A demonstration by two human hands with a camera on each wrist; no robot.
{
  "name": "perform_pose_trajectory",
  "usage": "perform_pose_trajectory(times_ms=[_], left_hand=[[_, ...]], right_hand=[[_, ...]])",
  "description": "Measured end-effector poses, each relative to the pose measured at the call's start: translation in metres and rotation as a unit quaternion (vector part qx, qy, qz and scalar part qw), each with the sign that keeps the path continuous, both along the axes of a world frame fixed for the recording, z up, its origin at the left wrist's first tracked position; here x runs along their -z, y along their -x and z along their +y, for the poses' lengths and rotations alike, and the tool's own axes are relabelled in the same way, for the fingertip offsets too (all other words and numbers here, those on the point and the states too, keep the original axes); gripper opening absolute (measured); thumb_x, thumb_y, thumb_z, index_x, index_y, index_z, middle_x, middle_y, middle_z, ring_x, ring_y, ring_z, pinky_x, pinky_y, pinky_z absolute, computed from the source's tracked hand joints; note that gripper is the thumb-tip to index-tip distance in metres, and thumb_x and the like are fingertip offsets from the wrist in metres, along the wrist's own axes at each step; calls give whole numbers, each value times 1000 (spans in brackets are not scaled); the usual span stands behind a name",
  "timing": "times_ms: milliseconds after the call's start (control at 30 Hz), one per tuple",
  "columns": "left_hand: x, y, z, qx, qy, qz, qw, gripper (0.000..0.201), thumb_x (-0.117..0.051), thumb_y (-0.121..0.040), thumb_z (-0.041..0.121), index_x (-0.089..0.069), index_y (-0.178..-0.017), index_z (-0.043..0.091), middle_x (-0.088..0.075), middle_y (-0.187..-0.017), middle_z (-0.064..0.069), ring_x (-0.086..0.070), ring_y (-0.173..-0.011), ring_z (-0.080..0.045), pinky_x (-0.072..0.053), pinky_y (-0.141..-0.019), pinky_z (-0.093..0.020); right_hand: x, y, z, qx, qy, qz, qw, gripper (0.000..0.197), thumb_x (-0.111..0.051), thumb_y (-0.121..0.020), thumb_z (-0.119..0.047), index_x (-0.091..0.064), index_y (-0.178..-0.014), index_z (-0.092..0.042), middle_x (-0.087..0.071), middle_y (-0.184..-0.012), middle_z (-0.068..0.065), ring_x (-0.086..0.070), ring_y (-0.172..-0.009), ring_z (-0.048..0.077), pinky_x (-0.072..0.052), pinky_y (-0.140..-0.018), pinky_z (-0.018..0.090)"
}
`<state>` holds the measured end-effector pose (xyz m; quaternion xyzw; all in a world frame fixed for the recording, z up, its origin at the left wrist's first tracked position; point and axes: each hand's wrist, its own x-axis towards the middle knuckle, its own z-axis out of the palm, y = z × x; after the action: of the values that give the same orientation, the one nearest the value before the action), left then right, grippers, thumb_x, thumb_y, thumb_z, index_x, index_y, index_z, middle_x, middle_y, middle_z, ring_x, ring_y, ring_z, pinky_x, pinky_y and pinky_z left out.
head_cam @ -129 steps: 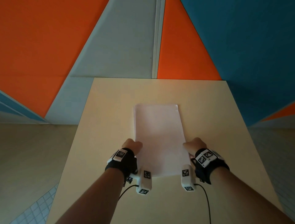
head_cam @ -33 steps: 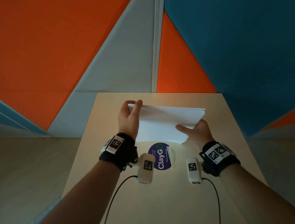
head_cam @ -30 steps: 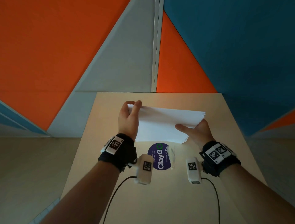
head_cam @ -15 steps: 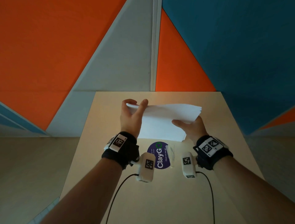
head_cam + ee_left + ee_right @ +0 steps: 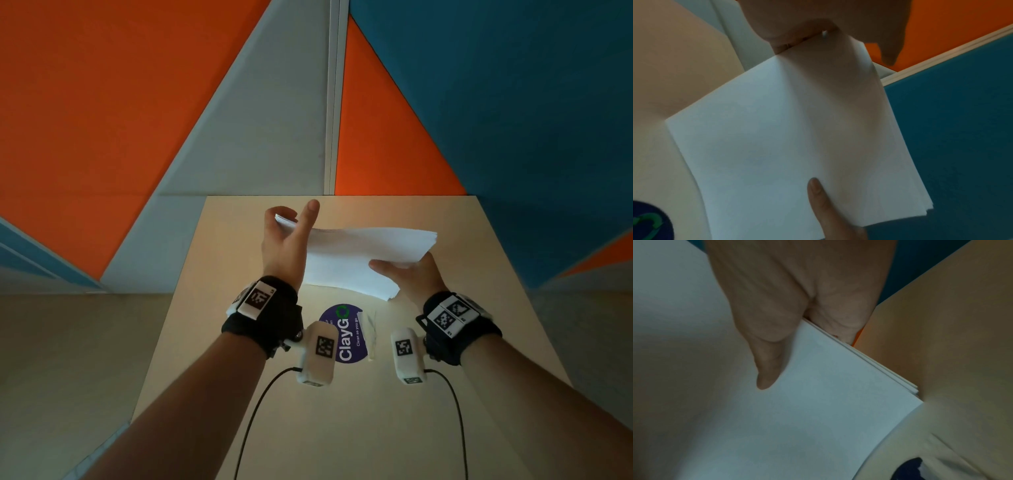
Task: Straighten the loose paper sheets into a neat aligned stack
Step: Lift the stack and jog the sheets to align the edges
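The left hand (image 5: 284, 246) holds the left end of the paper sheets (image 5: 359, 257): its fingers curl over the far edge while the thumb sticks up straight, apart from the paper. In the left wrist view that end of the sheets (image 5: 789, 138) runs up into the grip, and one finger hangs free beside it. The right hand (image 5: 407, 277) pinches the right end, thumb flat on the near face and fingers behind; the right wrist view shows the thumb pressed on the top sheet (image 5: 818, 402), with the layered edges slightly stepped at the corner (not yet flush).

The sheets are held up off the bench (image 5: 342, 428), tilted so the long lower edge hangs towards it; whether that edge touches the surface cannot be told. The lower right corner fans a little.

The bench is a pale, cream-coloured top, narrow and running away from the person. On it, just below the sheets and between the wrists, lies a round dark-blue sticker (image 5: 344, 334) reading "ClayGo", with a small scuffed strip beside it. Black cables (image 5: 253, 418) trail from the wrist cameras over the near part of the top.

Behind the bench stands a panelled wall (image 5: 260, 120) in orange, grey and teal triangles, split by a pale vertical seam. The floor at either side is beige.
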<state>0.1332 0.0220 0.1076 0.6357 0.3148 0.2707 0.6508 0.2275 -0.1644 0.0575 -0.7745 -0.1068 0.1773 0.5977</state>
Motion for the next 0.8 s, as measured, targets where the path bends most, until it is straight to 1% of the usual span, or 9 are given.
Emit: perform_pose_trajectory(times_ms=[100, 200, 333, 400, 533, 600, 666, 733, 800], left_hand=[[3, 0, 0, 5, 0, -11, 1000, 43, -72, -76, 47, -51, -102, 20, -58, -88, 5, -58, -82, -14, -45, -73, -26], [8, -1, -1, 2, -12, 7, 1000, 53, -69, -77, 54, -50, -111, 18, -61, -95, 2, -60, -87, -15, -47, -75, -27], [5, -2, -2, -3, -13, 18, 1000, 55, -64, -79, 56, -49, -114, 17, -57, -89, 5, -55, -83, -15, -43, -72, -26], [-3, -1, 0, 23, 15, -18, 999, 55, -63, -82, 53, -47, -118, 16, -62, -95, 2, -60, -89, -15, -47, -79, -29], [-6, 4, 6, 75, -16, -46, 996, 62, -75, -73, 35, -46, -124, 16, -67, -114, -6, -66, -107, -21, -53, -94, -41], [5, 9, 10, 95, -25, -24, 995, 64, -75, -71, 18, -43, -125, 18, -65, -113, -7, -66, -105, -22, -55, -92, -43], [23, 15, 14, 118, -27, 20, 992, 65, -72, -72, 5, -42, -127, 24, -65, -112, -5, -66, -101, -20, -55, -92, -42], [41, 19, 16, 139, -69, 83, 984, 60, -73, -73, 9, -49, -125, 25, -68, -112, -2, -67, -101, -18, -54, -94, -42], [51, 20, 16, 156, -113, 136, 972, 47, -73, -78, 21, -58, -122, 19, -71, -113, -1, -68, -102, -20, -54, -91, -37]], right_hand=[[1, -3, 0, 18, -3, 0, 1000, 24, -84, -72, -11, -67, -82, -24, -74, -91, 1, -70, -82, 11, -54, -79, 24], [9, -2, -2, 11, 24, 2, 1000, 27, -85, -71, -13, -68, -90, -22, -74, -96, 3, -70, -88, 16, -52, -84, 28], [12, -4, 1, 26, 28, 10, 999, 31, -83, -74, -15, -69, -101, -9, -73, -98, 4, -69, -89, 17, -52, -79, 22], [5, -6, 3, 27, 15, 11, 999, 29, -82, -75, -13, -70, -100, -7, -73, -95, 5, -69, -83, 16, -51, -71, 19], [2, -8, 1, 38, 0, 20, 999, 30, -83, -74, -16, -72, -101, -5, -75, -96, 9, -72, -87, 21, -55, -83, 32], [6, -5, -3, 44, 3, 33, 998, 31, -83, -74, -15, -72, -101, -4, -75, -95, 9, -72, -87, 22, -57, -82, 32], [10, -1, -7, 47, -3, 56, 997, 24, -81, -76, -11, -71, -97, -6, -74, -88, 3, -73, -78, 12, -57, -68, 22], [14, 4, -11, 47, -5, 59, 997, 17, -80, -77, -9, -69, -88, -15, -72, -82, -4, -69, -69, 3, -53, -60, 14], [17, 6, -13, 43, 6, 46, 998, 18, -82, -75, -12, -68, -82, -21, -72, -82, -8, -68, -73, 3, -52, -67, 17]])
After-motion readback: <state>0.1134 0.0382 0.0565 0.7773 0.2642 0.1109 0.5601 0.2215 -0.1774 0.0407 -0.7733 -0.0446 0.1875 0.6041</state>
